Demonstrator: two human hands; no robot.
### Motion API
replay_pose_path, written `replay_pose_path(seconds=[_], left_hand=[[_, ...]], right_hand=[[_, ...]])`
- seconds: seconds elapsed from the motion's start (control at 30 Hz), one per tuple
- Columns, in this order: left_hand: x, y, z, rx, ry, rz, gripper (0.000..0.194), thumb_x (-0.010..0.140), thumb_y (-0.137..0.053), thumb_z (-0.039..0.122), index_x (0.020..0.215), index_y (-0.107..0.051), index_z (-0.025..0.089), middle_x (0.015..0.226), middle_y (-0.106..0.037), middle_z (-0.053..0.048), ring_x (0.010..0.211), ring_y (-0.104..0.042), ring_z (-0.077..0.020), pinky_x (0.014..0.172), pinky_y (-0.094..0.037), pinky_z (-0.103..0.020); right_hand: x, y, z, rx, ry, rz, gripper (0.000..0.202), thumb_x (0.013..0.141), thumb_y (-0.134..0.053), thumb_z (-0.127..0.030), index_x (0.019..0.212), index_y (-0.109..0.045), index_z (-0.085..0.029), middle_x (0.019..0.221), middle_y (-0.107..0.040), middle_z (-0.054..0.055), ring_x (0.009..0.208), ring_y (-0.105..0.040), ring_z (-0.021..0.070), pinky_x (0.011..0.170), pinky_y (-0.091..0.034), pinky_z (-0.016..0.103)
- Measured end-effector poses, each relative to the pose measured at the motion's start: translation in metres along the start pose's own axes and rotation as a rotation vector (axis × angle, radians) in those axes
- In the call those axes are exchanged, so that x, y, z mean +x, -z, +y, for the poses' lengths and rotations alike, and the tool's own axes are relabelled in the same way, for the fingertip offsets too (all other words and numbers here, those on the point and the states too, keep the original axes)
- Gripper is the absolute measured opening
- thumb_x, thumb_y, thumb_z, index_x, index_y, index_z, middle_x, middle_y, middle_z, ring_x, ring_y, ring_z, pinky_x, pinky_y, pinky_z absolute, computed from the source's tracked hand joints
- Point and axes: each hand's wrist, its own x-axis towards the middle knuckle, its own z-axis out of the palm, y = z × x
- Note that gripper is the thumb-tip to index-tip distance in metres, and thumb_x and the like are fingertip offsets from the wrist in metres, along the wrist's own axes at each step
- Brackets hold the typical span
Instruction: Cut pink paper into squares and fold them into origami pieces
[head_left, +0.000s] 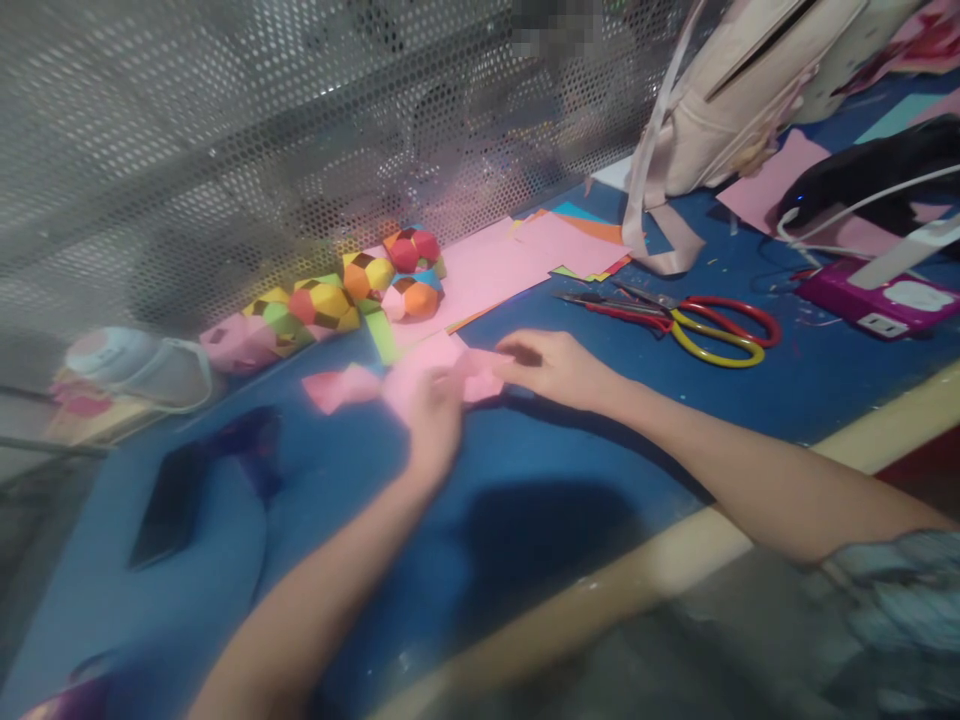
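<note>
A folded piece of pink paper [482, 376] is between my two hands, just above the blue table. My right hand [559, 370] pinches its right end between thumb and fingertips. At its left end, my left hand [437, 420] has its fingers closed on the paper, though motion blurs them. Behind the left hand lies more pink paper [407, 380]. A smaller folded pink piece [341, 388] rests to the left. Scissors with red and yellow handles [720, 330] lie to the right of my right hand.
Several colourful folded-paper balls [322, 303] line the back beside stacked coloured sheets [487, 262]. A pale bottle [139, 365] and dark phone [171, 505] are at left. Right are a pale bag [727, 120] and purple power strip [874, 300]. Perforated metal [300, 150] stands behind.
</note>
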Motion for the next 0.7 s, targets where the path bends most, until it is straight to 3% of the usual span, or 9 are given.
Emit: replay_pose_path(seconds=[0.17,0.3,0.5,0.7], left_hand=[[-0.002,-0.003,0.003,-0.043,0.021,-0.065,0.032,0.079,-0.064,0.036,0.104,-0.058,0.017,0.081,-0.066,-0.002,0.077,-0.061,-0.0158,0.072,-0.047,-0.027],[-0.003,-0.005,0.007,0.0,0.005,-0.13,0.025,0.076,-0.066,0.035,0.092,-0.064,0.015,0.078,-0.065,-0.002,0.075,-0.059,-0.015,0.072,-0.046,-0.027],[-0.004,-0.007,0.008,0.019,0.006,-0.115,0.022,0.075,-0.068,0.036,0.082,-0.062,0.016,0.068,-0.06,0.002,0.067,-0.054,-0.0125,0.065,-0.043,-0.024],[-0.006,-0.007,0.012,0.021,0.0,-0.128,0.023,0.076,-0.067,0.038,0.081,-0.063,0.016,0.073,-0.062,0.0,0.07,-0.055,-0.0132,0.066,-0.043,-0.024]], right_hand=[[-0.002,-0.007,0.002,-0.055,0.025,0.061,0.007,0.077,-0.056,-0.017,0.074,-0.062,-0.017,0.067,-0.062,0.0,0.061,-0.052,0.0117,0.06,-0.039,0.024],[-0.005,-0.012,0.003,-0.078,0.13,0.097,0.011,0.077,-0.055,-0.015,0.066,-0.054,-0.018,0.067,-0.057,0.0,0.063,-0.049,0.0121,0.063,-0.038,0.025],[-0.01,-0.022,0.004,-0.065,0.224,0.14,0.012,0.08,-0.054,-0.016,0.07,-0.048,-0.02,0.069,-0.05,-0.001,0.063,-0.047,0.0121,0.062,-0.037,0.025],[-0.012,-0.025,0.006,-0.043,0.304,0.138,0.015,0.077,-0.047,-0.008,0.07,-0.043,-0.021,0.073,-0.049,0.0,0.067,-0.047,0.0132,0.064,-0.039,0.025]])
